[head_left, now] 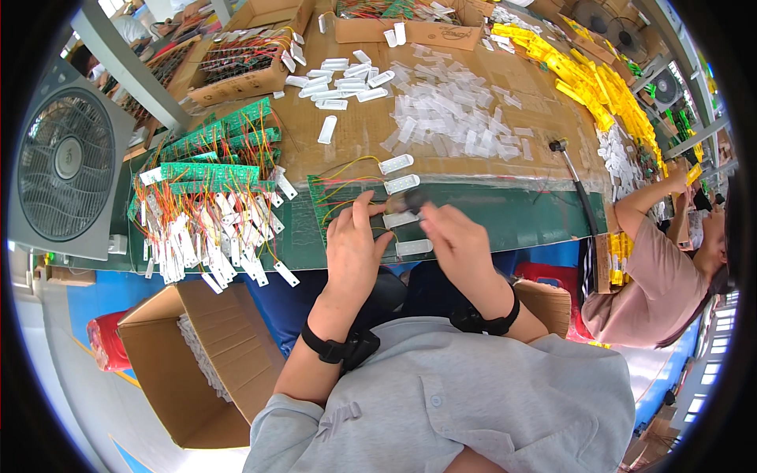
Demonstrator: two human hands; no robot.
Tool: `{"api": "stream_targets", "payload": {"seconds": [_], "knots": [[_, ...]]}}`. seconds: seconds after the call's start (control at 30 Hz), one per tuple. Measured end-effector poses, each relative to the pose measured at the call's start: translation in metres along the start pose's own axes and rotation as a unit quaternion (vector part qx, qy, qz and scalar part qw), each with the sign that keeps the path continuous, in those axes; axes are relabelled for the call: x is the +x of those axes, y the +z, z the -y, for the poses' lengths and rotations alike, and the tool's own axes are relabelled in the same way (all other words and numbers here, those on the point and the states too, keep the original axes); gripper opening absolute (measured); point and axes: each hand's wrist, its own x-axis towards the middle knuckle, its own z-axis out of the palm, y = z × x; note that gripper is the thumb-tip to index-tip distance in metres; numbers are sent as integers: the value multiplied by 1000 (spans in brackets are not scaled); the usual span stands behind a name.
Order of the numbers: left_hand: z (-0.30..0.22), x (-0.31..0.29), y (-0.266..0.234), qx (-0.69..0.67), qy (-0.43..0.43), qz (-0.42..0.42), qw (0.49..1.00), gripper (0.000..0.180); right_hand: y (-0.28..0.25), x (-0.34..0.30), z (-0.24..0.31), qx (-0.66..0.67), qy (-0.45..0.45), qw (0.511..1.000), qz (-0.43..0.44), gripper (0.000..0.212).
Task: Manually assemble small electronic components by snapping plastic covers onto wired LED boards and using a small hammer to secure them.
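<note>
A green circuit board [318, 206] lies at the table's front edge. Yellow and red wires run from it to several white oblong casings: the farthest casing [396, 164], a casing with rows of dots [402, 184] and the nearest casing [415, 247]. Over the wires rests my left hand [352, 240], thumb and fingers apart, fingertips beside the casings' wired ends. My right hand [460, 239] is closed around a dark tool [408, 201], smeared by motion above the middle casings. Its exact kind cannot be made out.
Wired boards with white casings [209, 197] are heaped at left, near a grey fan [71, 158]. Loose white casings [343, 83] and clear plastic pieces [457, 102] lie farther back. A hammer [576, 181] lies at right, before yellow strips [591, 79]. Another person [658, 276] sits at right.
</note>
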Motion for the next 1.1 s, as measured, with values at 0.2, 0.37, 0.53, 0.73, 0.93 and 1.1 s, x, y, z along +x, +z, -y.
{"api": "stream_targets", "payload": {"seconds": [0.2,0.37,0.53,0.73,0.93,1.1], "knots": [[1,-2,-1,-1,3,1,1000,65,-17,8,-11,-29,37,995,85,32],[-1,-1,-4,20,41,12,999,44,-33,1,-48,-108,108,986,-72,32],[-7,2,-1,92,139,-9,986,35,-31,-11,-67,-170,135,971,-100,30],[-26,2,18,140,157,66,975,43,-32,-5,-66,-122,187,969,-105,20],[-31,-3,21,129,128,69,981,50,-60,35,-127,-195,116,967,-112,12],[-30,-3,22,151,129,59,978,48,-64,57,-149,-210,66,975,-43,17]]}}
